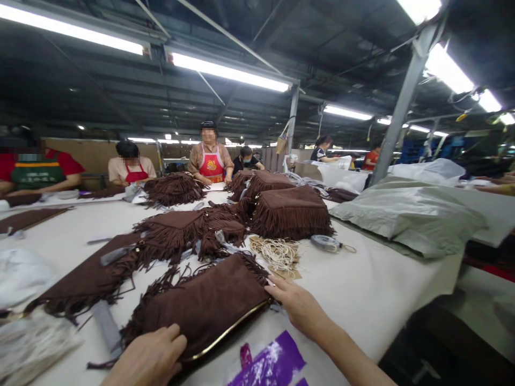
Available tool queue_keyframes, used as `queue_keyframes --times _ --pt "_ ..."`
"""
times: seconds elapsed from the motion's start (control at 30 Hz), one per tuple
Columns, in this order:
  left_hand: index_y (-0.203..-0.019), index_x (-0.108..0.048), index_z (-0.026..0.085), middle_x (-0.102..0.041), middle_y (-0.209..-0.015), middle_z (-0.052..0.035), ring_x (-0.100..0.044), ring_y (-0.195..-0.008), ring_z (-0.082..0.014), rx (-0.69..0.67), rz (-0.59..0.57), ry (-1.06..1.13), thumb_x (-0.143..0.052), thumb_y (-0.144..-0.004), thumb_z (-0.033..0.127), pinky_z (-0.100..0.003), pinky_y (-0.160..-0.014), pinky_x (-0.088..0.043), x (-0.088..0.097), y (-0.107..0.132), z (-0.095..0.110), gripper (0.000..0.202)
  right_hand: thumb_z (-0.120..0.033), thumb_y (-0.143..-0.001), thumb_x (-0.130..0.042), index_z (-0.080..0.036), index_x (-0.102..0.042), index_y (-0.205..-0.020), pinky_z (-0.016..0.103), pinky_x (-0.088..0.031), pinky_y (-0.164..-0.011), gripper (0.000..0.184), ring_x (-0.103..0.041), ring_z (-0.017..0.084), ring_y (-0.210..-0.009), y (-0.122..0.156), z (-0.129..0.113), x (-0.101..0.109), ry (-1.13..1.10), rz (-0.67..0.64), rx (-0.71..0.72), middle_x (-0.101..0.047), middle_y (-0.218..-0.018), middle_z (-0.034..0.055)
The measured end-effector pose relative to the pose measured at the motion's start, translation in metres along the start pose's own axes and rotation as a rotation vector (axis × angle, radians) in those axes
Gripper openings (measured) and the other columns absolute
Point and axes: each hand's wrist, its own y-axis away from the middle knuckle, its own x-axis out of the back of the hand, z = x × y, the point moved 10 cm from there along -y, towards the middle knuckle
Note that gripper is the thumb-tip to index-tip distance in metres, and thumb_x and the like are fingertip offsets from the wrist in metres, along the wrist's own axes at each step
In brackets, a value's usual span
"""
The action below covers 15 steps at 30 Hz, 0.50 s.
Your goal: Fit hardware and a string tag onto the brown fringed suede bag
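A dark brown fringed bag point(205, 300) lies on the white table in front of me, its gold zip along the near edge and its fringe on the far side. My left hand point(155, 348) is closed at the bag's near left end, with the fingers curled by the zip. At the right end, my right hand point(292, 300) grips the corner; its thumb is partly hidden. Just beyond that hand, white cords point(277, 253) lie on brown paper. A purple packet point(269, 362) rests between my forearms.
Fringed brown bags are piled in a stack point(292, 209) and spread to the left. A coiled grey strap point(325, 243) lies right of the cords. A pale green plastic sheet point(418, 214) covers the right side. Several co-workers sit or stand across the table, one in a red apron point(212, 163).
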Motion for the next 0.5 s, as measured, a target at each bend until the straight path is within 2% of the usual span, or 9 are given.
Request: queue_keyframes --times 0.07,0.13,0.2,0.27,0.33,0.4,0.5 --pt "-0.099 -0.067 0.016 -0.063 -0.112 -0.0133 -0.06 -0.105 -0.0334 0.037 0.058 -0.01 -0.05 -0.085 0.01 -0.052 -0.091 -0.047 0.017 0.004 0.01 0.023 0.006 -0.081 -0.041 -0.02 -0.061 -0.12 0.031 -0.047 -0.088 0.051 -0.061 0.023 -0.107 -0.006 0.01 -0.014 0.091 -0.055 0.013 -0.067 -0.117 0.0096" --pt "-0.097 -0.067 0.015 -0.063 -0.112 -0.0136 -0.059 -0.106 -0.0348 0.029 0.097 -0.013 -0.054 -0.084 0.012 -0.053 -0.091 -0.048 0.029 0.006 0.029 0.02 0.002 -0.084 -0.043 -0.016 -0.067 -0.105 0.034 -0.048 -0.08 0.036 -0.064 0.026 -0.096 -0.009 0.013 -0.019 0.106 -0.05 -0.005 -0.07 -0.099 0.0117" --pt "-0.098 -0.066 0.015 -0.063 -0.113 -0.0123 -0.059 -0.106 -0.033 -0.017 0.094 0.055 -0.054 -0.086 0.013 -0.05 -0.089 -0.05 0.033 0.003 0.058 0.018 -0.002 -0.085 -0.046 -0.014 -0.067 -0.089 0.035 -0.046 -0.076 0.025 -0.064 0.029 -0.09 -0.007 0.009 -0.019 0.117 -0.049 -0.015 -0.07 -0.09 0.0132" --pt "-0.101 -0.065 0.016 -0.063 -0.114 -0.0111 -0.06 -0.105 -0.0307 -0.078 0.112 0.176 -0.055 -0.089 0.021 -0.047 -0.089 -0.052 0.035 -0.004 0.09 0.016 -0.008 -0.087 -0.049 -0.016 -0.065 -0.083 0.034 -0.045 -0.073 0.019 -0.065 0.027 -0.086 -0.001 -0.003 -0.015 0.104 -0.055 0.008 -0.07 -0.087 0.0107" --pt "-0.108 -0.061 0.016 -0.063 -0.114 -0.011 -0.06 -0.105 -0.0315 -0.107 0.171 0.286 -0.059 -0.088 0.032 -0.046 -0.088 -0.053 0.038 -0.013 0.118 0.025 -0.018 -0.093 -0.047 -0.02 -0.062 -0.082 0.03 -0.045 -0.068 0.019 -0.067 0.024 -0.08 0.009 -0.017 -0.009 0.029 -0.063 0.039 -0.07 -0.082 0.0056" --pt "-0.115 -0.056 0.015 -0.062 -0.115 -0.0128 -0.061 -0.102 -0.0342 -0.075 0.219 0.353 -0.065 -0.082 0.036 -0.049 -0.085 -0.054 0.04 -0.023 0.135 0.04 -0.026 -0.096 -0.04 -0.024 -0.06 -0.079 0.028 -0.045 -0.063 0.025 -0.068 0.021 -0.074 0.019 -0.027 -0.004 -0.08 -0.057 0.063 -0.071 -0.077 0.002" --pt "-0.116 -0.054 0.012 -0.062 -0.113 -0.0152 -0.063 -0.097 -0.0352 0.004 0.232 0.354 -0.057 -0.085 0.024 -0.051 -0.079 -0.056 0.039 -0.031 0.14 0.034 -0.029 -0.094 -0.037 -0.027 -0.059 -0.078 0.027 -0.047 -0.06 0.028 -0.07 0.02 -0.068 0.031 -0.032 -0.005 -0.225 -0.011 0.116 -0.072 -0.072 0.0001"
